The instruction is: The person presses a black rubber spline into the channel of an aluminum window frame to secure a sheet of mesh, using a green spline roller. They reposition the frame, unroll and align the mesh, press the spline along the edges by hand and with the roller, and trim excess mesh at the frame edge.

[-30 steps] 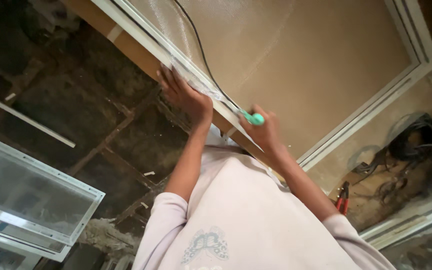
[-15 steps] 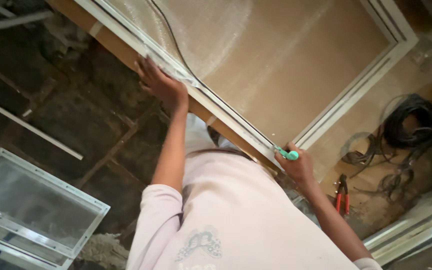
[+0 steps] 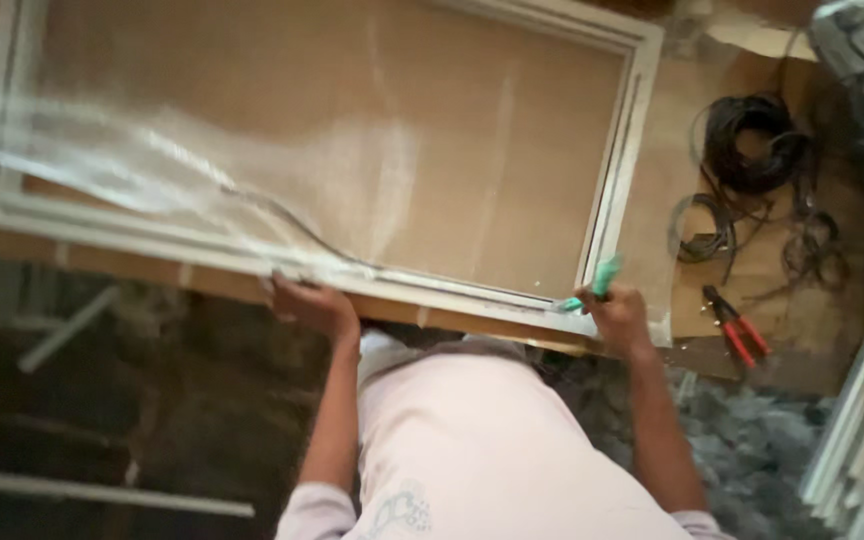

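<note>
A white metal frame (image 3: pixel 617 170) with fine mesh lies flat on a brown board. My left hand (image 3: pixel 314 305) presses on the frame's near rail, where a thin black cord (image 3: pixel 292 225) runs along the groove. My right hand (image 3: pixel 617 318) grips a green-handled tool (image 3: pixel 600 281) at the frame's near right corner, its tip on the rail. A clear mesh sheet (image 3: pixel 102 150) bunches over the left part of the frame.
Coils of black cord (image 3: pixel 752 150) lie on the board to the right. Red-handled pliers (image 3: pixel 737 325) rest near the board's edge. White metal bars (image 3: pixel 857 430) lean at the far right, and another bar (image 3: pixel 102 492) lies on the dark floor at left.
My right hand with the green tool has slid along the near rail to the frame's right corner. My left hand stays on the rail. The view has swung, so the frame now lies level.
</note>
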### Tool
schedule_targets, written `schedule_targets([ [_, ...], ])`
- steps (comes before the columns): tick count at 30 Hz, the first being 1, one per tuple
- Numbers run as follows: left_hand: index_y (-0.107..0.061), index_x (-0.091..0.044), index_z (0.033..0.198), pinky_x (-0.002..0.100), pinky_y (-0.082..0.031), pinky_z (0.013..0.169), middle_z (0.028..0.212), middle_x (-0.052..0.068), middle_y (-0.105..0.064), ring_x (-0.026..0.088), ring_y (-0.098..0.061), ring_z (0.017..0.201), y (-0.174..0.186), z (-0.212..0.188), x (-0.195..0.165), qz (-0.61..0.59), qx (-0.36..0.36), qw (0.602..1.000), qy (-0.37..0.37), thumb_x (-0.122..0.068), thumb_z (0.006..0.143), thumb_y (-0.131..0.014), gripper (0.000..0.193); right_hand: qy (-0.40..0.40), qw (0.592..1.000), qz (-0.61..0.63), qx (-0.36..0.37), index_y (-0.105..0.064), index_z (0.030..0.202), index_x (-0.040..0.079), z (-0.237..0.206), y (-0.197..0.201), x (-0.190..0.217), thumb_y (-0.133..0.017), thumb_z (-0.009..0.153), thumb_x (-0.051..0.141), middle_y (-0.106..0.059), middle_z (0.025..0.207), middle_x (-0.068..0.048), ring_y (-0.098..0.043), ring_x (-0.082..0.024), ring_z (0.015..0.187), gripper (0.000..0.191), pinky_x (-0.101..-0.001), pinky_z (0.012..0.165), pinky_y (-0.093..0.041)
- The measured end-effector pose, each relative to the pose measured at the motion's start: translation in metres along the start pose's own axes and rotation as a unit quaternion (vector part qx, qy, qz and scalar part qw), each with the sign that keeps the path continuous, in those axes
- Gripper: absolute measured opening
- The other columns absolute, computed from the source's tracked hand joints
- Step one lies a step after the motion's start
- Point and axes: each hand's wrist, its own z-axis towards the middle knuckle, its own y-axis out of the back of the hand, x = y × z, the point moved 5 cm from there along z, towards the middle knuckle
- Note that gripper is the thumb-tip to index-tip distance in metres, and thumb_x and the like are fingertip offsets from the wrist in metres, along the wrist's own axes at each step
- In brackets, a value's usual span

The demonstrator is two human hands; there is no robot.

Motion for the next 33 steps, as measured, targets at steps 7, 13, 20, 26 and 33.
schedule_targets([
  [7,-0.043,-0.002,0.149,0.056,-0.032,0.118,0.149,0.02,-0.048,0.04,-0.041,0.141,0.01,0.029,0.038,-0.109,0.078,0.991,-0.001,-0.019,0.088,-0.085,0.076,0.017,0.974,0.187,-0.127,-0.069,0.131,0.005,-0.011,-0.031,0.029,-0.058,0.113,0.04,-0.06,0.088,-0.001,-0.051,-0.006,0.081,0.041,-0.0307,0.069,-0.045],
  [13,-0.044,-0.008,0.15,0.056,-0.039,0.112,0.144,0.013,-0.052,0.033,-0.056,0.126,0.008,0.055,0.051,-0.176,0.113,0.966,0.155,-0.024,0.078,-0.088,0.086,0.028,0.968,0.135,-0.21,-0.057,0.147,0.002,0.053,-0.012,0.077,-0.067,0.104,0.047,-0.039,0.072,0.001,-0.039,-0.008,0.069,0.063,-0.0318,0.06,-0.037],
  [20,-0.043,-0.011,0.149,0.053,-0.041,0.104,0.113,0.008,-0.075,0.031,-0.07,0.109,0.005,0.068,0.038,-0.116,0.126,0.96,0.224,-0.016,0.081,-0.087,0.081,0.157,0.954,0.166,-0.196,-0.07,0.118,-0.005,0.098,-0.06,0.118,-0.065,0.113,0.045,-0.071,0.098,-0.011,-0.062,-0.011,0.087,0.05,-0.0317,0.073,-0.05],
  [26,-0.045,-0.005,0.135,0.044,-0.056,0.088,0.109,0.015,-0.07,0.034,-0.072,0.1,0.0,0.079,0.056,-0.231,0.062,0.935,0.264,-0.005,0.076,-0.084,0.071,-0.025,0.944,0.325,0.044,-0.072,0.086,-0.007,0.057,-0.139,0.135,-0.053,0.109,0.05,-0.068,0.065,-0.008,-0.06,-0.013,0.053,0.065,-0.0288,0.05,-0.045],
  [33,-0.039,-0.001,0.146,0.044,-0.053,0.087,0.106,0.012,-0.068,0.033,-0.067,0.098,0.069,0.105,0.023,-0.173,0.009,0.974,0.146,-0.003,0.086,-0.071,0.069,-0.01,0.917,0.391,0.074,-0.073,0.101,-0.004,0.036,-0.143,0.218,-0.058,0.108,0.045,-0.067,0.075,-0.007,-0.06,-0.012,0.064,0.052,-0.029,0.06,-0.047],
])
